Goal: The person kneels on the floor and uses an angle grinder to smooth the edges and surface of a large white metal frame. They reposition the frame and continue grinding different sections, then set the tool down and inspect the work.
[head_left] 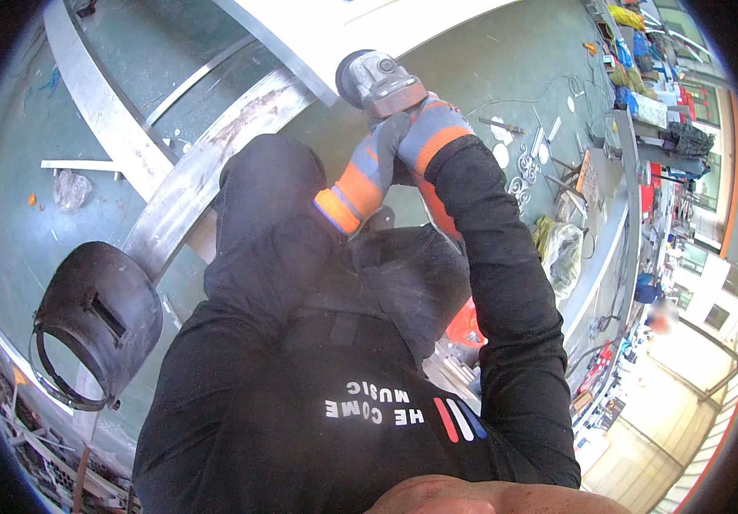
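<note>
My gloved hands come together on an angle grinder (394, 96), which has a grey metal head, a red collar and a dark round disc or guard on its left side. My right hand (436, 130), in a grey and orange glove, is wrapped round the grinder just behind the collar. Against it, my left hand (367, 167) is also closed on the tool; its fingertips are partly hidden. The disc side sits beside the lower corner of a large white panel (369, 34) with a metal edge. Whether it touches, I cannot tell.
A black welding helmet (99, 317) is at the lower left, near a long curved metal beam (215, 141). Another metal bar (99, 94) crosses behind it. Scrolled metal pieces (521, 176), a clear plastic bag (562, 257) and a cluttered bench (617, 197) are to the right.
</note>
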Motion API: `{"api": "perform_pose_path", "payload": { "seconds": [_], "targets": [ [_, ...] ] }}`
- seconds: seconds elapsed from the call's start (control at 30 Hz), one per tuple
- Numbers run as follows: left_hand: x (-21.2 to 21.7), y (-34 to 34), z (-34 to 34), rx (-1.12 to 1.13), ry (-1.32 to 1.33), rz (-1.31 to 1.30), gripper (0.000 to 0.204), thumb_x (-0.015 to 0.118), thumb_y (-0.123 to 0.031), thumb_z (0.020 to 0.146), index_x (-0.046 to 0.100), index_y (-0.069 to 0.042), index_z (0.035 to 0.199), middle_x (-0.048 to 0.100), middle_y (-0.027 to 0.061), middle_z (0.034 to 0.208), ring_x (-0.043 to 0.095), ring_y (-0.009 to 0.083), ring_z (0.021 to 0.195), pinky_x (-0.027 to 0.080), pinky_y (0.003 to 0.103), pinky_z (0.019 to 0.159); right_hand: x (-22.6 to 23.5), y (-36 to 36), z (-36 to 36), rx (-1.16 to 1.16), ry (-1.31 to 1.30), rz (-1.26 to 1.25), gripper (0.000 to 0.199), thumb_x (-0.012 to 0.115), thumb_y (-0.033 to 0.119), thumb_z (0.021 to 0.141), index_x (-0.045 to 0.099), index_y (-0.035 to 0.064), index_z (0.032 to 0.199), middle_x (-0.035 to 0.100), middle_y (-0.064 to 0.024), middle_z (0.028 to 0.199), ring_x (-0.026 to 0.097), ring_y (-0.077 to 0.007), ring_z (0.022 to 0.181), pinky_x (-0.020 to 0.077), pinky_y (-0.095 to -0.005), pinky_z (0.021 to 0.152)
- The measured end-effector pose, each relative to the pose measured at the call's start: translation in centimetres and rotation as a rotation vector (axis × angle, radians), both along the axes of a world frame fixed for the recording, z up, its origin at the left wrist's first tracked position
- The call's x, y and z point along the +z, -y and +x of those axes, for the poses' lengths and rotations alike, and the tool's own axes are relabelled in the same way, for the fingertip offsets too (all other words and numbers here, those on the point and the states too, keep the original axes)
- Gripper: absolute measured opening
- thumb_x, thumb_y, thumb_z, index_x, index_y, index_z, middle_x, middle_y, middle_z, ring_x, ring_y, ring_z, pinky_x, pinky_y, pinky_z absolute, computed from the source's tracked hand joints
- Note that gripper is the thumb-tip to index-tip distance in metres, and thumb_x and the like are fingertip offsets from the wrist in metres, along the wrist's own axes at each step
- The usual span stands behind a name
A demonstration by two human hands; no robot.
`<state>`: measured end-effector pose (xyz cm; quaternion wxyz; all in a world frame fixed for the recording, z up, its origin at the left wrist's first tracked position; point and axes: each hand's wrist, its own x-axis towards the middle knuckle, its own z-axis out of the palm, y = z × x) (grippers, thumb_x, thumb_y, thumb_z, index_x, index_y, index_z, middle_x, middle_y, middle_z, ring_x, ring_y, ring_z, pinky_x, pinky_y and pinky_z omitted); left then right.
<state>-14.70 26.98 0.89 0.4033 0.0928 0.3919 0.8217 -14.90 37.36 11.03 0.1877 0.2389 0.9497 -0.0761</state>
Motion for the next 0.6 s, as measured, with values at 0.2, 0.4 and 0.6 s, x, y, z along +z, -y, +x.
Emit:
{"api": "perform_pose_path", "payload": {
  "seconds": [0.2, 0.4, 0.6],
  "targets": [
    [1.3, 0.7, 0.0, 0.016, 0.084, -0.023, 0.048, 0.043, -0.039, 0.104, 0.052, -0.004, 0.135, 0.061, 0.0133, 0.123, 0.067, 0.0264, 0.106, 0.064, 0.043, 0.075, -0.6, -0.2, -0.2, -0.054, -0.012, -0.028, 0.050, 0.064, 0.032, 0.083, 0.060, -0.0039, 0.117, 0.067, -0.0294, 0.110, 0.064, -0.0432, 0.109, 0.0522, -0.0449, 0.094],
    [2.2, 1.1, -0.3, -0.029, 0.161, -0.045, 0.057, 0.042, -0.049, 0.102, 0.047, -0.007, 0.141, 0.060, 0.0135, 0.128, 0.066, 0.0280, 0.109, 0.063, 0.043, 0.081, 1.1, 1.2, -0.8, -0.110, 0.037, -0.030, 0.052, 0.062, 0.031, 0.086, 0.059, -0.0040, 0.125, 0.065, -0.0261, 0.120, 0.064, -0.0373, 0.115, 0.0512, -0.0415, 0.100],
    [2.4, 0.6, -0.1, -0.041, 0.239, -0.021, 0.059, 0.042, -0.049, 0.102, 0.046, -0.006, 0.142, 0.060, 0.0139, 0.128, 0.065, 0.0288, 0.111, 0.062, 0.045, 0.084, 1.0, 0.8, -0.1, -0.041, -0.004, -0.002, 0.048, 0.062, 0.028, 0.084, 0.056, -0.0039, 0.120, 0.066, -0.0306, 0.110, 0.065, -0.0429, 0.108, 0.0514, -0.0445, 0.096]
  ]
}}
